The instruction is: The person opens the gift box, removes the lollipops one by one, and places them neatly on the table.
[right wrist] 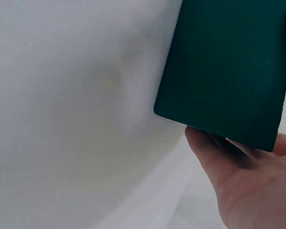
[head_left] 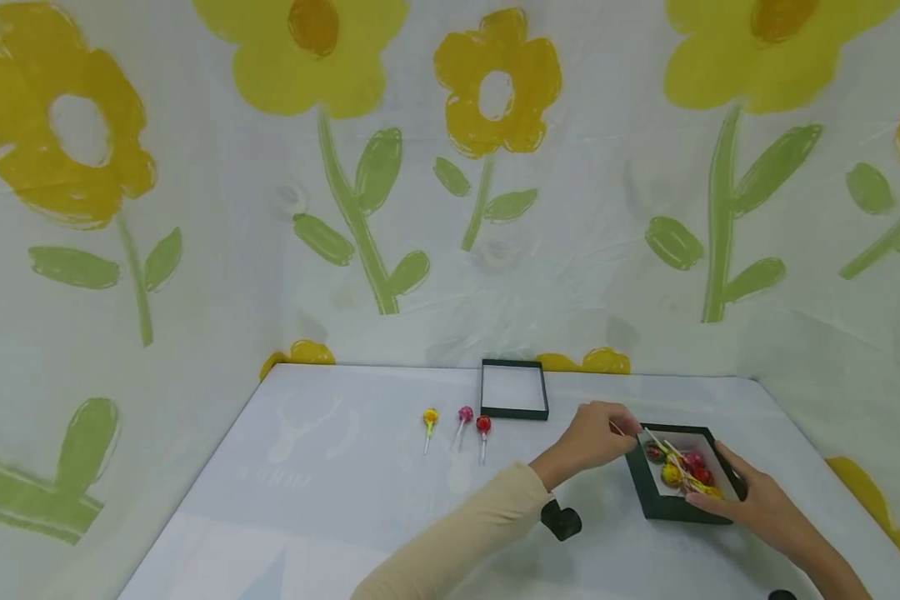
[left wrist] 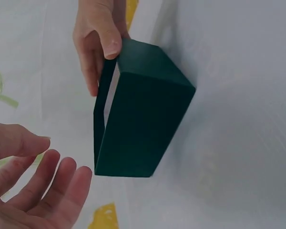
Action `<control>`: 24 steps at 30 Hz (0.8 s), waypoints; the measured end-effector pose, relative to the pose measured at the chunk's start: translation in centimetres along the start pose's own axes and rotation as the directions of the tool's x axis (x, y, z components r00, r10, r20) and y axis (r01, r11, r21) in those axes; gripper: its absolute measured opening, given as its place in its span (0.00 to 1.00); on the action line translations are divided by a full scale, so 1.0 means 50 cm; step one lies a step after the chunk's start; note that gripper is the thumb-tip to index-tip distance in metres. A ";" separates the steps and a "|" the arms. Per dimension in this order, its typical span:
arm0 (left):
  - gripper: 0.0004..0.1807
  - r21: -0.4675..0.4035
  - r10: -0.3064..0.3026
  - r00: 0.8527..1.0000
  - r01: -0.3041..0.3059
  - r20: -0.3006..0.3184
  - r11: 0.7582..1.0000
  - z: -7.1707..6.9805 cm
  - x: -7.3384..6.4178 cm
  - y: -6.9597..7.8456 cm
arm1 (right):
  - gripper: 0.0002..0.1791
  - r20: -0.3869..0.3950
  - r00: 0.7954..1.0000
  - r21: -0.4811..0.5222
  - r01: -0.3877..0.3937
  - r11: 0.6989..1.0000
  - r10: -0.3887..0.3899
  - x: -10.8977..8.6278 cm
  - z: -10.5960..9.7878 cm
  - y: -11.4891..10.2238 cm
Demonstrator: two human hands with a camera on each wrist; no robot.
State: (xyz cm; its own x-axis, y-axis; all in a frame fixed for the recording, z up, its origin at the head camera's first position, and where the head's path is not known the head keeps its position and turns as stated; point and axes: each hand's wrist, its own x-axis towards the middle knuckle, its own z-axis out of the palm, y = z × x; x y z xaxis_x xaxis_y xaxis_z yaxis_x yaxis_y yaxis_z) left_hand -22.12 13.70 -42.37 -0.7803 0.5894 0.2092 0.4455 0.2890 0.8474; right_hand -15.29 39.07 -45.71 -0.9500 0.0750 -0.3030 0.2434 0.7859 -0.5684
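Observation:
My left hand (head_left: 600, 433) is at the left edge of a dark green box (head_left: 686, 510). A thin lollipop stick (head_left: 617, 427) shows between its thumb and forefinger; the candy end cannot be told apart. In the left wrist view the thumb and forefinger of the left hand (left wrist: 38, 181) meet, the other fingers spread. My right hand (head_left: 765, 504) grips the box's right side, its thumb over the near rim. Inside the box lie several wrapped lollipops (head_left: 696, 475), red, pink and yellow, some sticks pointing up. From the right wrist view, the right hand (right wrist: 252, 181) holds the box's side.
A yellow lollipop (head_left: 430, 417), a pink lollipop (head_left: 465, 414) and a red lollipop (head_left: 483, 424) lie mid-table. Behind them, at the back edge, lies a dark-rimmed box lid (head_left: 513, 414). A black object (head_left: 562, 522) shows beside the left forearm. Flower-printed cloth surrounds the white table (head_left: 307, 517).

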 end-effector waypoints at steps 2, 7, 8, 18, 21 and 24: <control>0.06 0.032 0.017 1.000 -0.017 0.012 0.999 0.008 0.006 0.001 | 0.62 -0.002 1.000 0.011 0.006 1.000 -0.006 0.001 0.003 -0.001; 0.08 0.167 0.062 0.995 -0.075 0.079 0.983 0.033 0.021 0.004 | 0.60 -0.027 0.997 0.015 0.068 0.998 -0.068 -0.004 0.006 0.003; 0.08 0.203 0.077 0.992 -0.095 0.096 0.974 0.038 0.025 0.005 | 0.60 -0.035 0.996 0.013 0.077 0.997 -0.077 -0.005 0.006 0.004; 0.16 0.414 0.149 0.954 -0.249 0.260 0.875 0.082 0.064 0.010 | 0.58 -0.061 0.990 0.030 0.132 0.991 -0.130 -0.015 0.008 0.003; 0.16 0.436 0.120 0.951 -0.240 0.284 0.867 0.093 0.074 0.015 | 0.59 -0.059 0.990 0.020 0.132 0.991 -0.130 -0.014 0.007 0.004; 0.16 0.444 0.096 0.953 -0.222 0.289 0.868 0.107 0.083 0.018 | 0.58 -0.069 0.987 0.005 0.149 0.989 -0.148 -0.013 0.005 0.007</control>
State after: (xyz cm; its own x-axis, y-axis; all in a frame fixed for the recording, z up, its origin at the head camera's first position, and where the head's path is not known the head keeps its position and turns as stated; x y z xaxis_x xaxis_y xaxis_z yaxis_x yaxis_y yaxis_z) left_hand -22.61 20.46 -43.33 -0.5741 0.8068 0.1395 0.7547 0.4553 0.4724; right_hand -14.54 39.13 -45.90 -0.9868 -0.0002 -0.1622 0.1003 0.7850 -0.6113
